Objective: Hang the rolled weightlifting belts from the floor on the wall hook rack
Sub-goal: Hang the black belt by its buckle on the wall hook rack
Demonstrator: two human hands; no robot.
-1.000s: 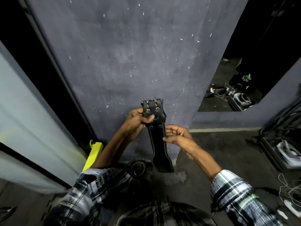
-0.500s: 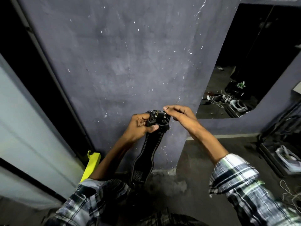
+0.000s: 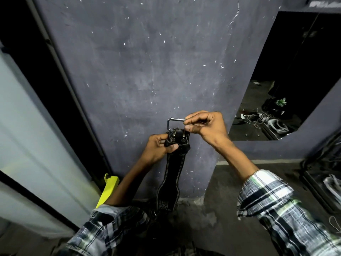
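A black leather weightlifting belt with white stitching hangs unrolled in front of the dark grey wall, its wide end down near the floor. My left hand grips the belt's upper end just below the studs. My right hand pinches the silver metal buckle, which is lifted up above the belt's top edge. No hook rack shows in this view.
A yellow object leans at the foot of the wall, left of my left arm. A pale panel runs along the left. To the right, a dark opening shows cables and shoes on the floor. More gear lies at far right.
My right hand has gone from the strap up to the belt's top end and lifted the buckle clear. Both hands have raised the belt, and my view has tilted upward.
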